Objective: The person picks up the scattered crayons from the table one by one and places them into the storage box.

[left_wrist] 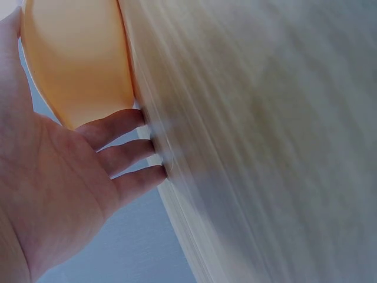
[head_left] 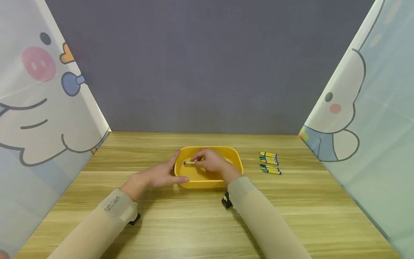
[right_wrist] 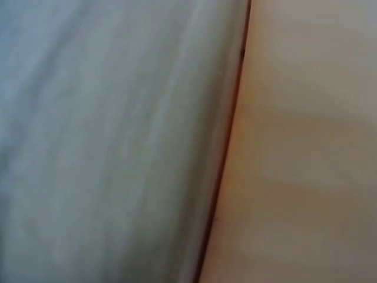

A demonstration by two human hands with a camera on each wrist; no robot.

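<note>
A yellow plastic bin (head_left: pixel 207 184) sits on the table. My right hand (head_left: pixel 210 160) reaches inside it and pinches one end of a crayon (head_left: pixel 188 163) with a pale wrapper, held low over the bin's floor. The far fingers are partly hidden by the hand. My left hand (head_left: pixel 163 173) steadies the bin's left end, thumb along the near rim. In the left wrist view, that hand (left_wrist: pixel 65 183) has its fingers spread and fairly straight, some tips touching the table beside the bin (left_wrist: pixel 82 59). In the right wrist view only the bin's wall (right_wrist: pixel 300 147) and tabletop show.
Several yellow-wrapped crayons (head_left: pixel 269 162) lie in two loose groups on the wooden table (head_left: pixel 181 223), right of the bin. A dark grey panel (head_left: pixel 207 68) stands behind. Cartoon-printed curtains (head_left: pixel 48 118) flank both sides.
</note>
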